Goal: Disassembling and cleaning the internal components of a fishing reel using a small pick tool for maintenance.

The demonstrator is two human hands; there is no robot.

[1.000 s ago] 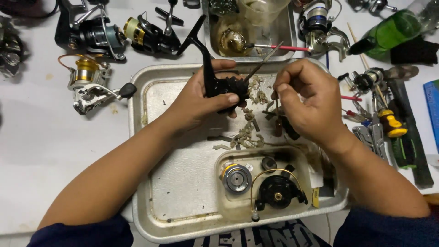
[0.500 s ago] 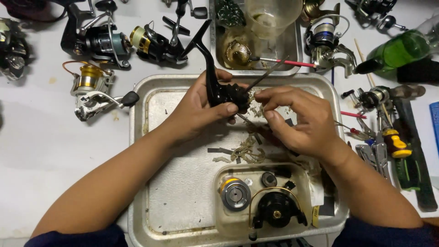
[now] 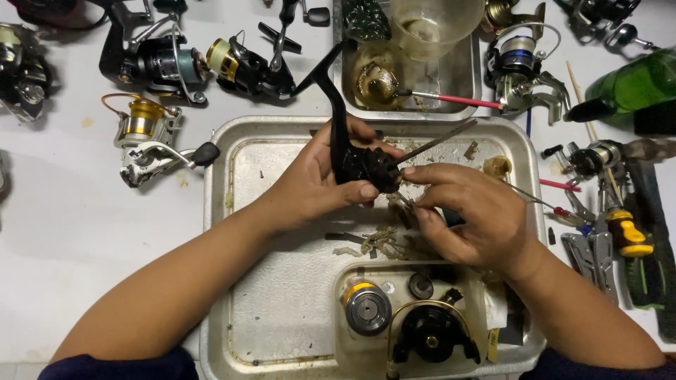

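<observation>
Gripping a black reel body [image 3: 366, 165] above the metal tray [image 3: 282, 295], left hand [image 3: 317, 183] clamped; right hand [image 3: 472, 211] pinching beside it

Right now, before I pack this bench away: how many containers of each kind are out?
Metal trays: 2, large and small
Clear plastic cup: 1
Clear plastic tub: 1
Green bottle: 1
Total: 5

A gold-spooled silver spinning reel [image 3: 144, 141] lies left of the metal tray [image 3: 282, 309]. A green glass bottle [image 3: 630, 88] lies top right; below, seemingly, a yellow-handled screwdriver [image 3: 627, 236].
</observation>
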